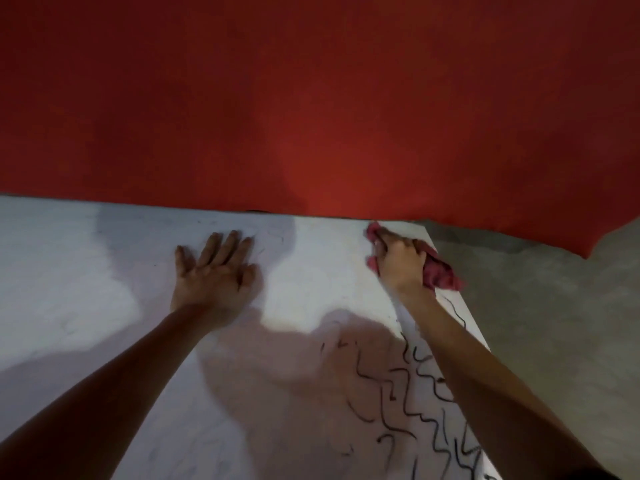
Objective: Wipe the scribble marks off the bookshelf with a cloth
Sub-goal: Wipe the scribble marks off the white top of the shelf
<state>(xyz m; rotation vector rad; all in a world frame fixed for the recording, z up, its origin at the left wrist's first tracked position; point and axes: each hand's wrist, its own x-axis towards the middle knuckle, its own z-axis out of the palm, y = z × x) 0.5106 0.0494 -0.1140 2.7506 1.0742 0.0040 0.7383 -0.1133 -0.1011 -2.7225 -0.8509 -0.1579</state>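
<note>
The right hand (400,259) is clenched round a crumpled pink cloth (441,275) at the far right corner of the white bookshelf (311,271) top. It seems to press the cloth to the surface, though blur hides the contact. The left hand (214,271) lies flat on the bookshelf's far middle, fingers straight and spread, holding nothing. Black scribble marks (408,403) cover the bookshelf's near right part, partly under the right forearm.

White bookshelf (311,271) top, back edge against red wall (311,116). Black scribble marks (408,393) at 5 o'clock. Left hand (214,271) flat on top at 12 o'clock, fingers spread. Pink cloth (440,271) at 2 o'clock corner, bunched in right hand (401,258), touching top.
</note>
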